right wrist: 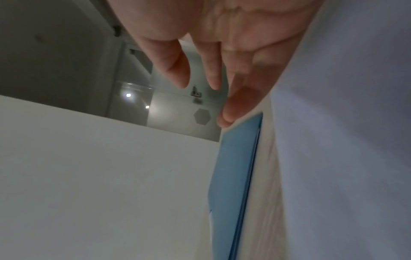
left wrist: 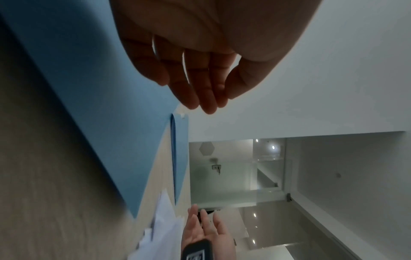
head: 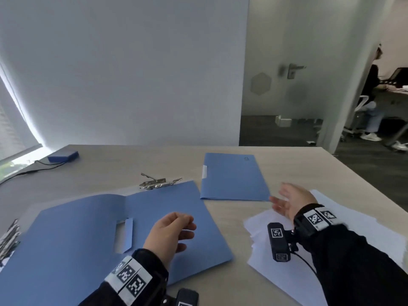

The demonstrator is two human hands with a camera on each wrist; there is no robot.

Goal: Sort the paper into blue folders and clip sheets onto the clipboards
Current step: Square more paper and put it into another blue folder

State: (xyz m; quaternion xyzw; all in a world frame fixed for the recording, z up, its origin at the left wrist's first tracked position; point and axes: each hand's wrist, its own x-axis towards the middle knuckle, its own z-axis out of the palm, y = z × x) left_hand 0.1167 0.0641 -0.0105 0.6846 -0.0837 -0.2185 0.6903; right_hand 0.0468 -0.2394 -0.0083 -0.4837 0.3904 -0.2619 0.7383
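An open blue folder [head: 72, 235] lies spread on the table at the left. My left hand [head: 174, 230] hovers over its right leaf [left wrist: 93, 98] with fingers loosely curled, holding nothing. A closed blue folder [head: 231, 175] lies further back at the centre right, its edge [right wrist: 235, 176] showing in the right wrist view. My right hand [head: 289, 200] hangs open above loose white sheets [head: 344, 246] at the right, next to the closed folder's near corner. A metal clip [head: 157, 183] of a clipboard shows behind the open folder.
A blue box [head: 63, 156] with a black cable sits at the table's far left. More metal clips [head: 8, 237] show at the left edge. The table's right edge [head: 364, 180] drops to a dark floor; a person sits at a desk beyond a glass door.
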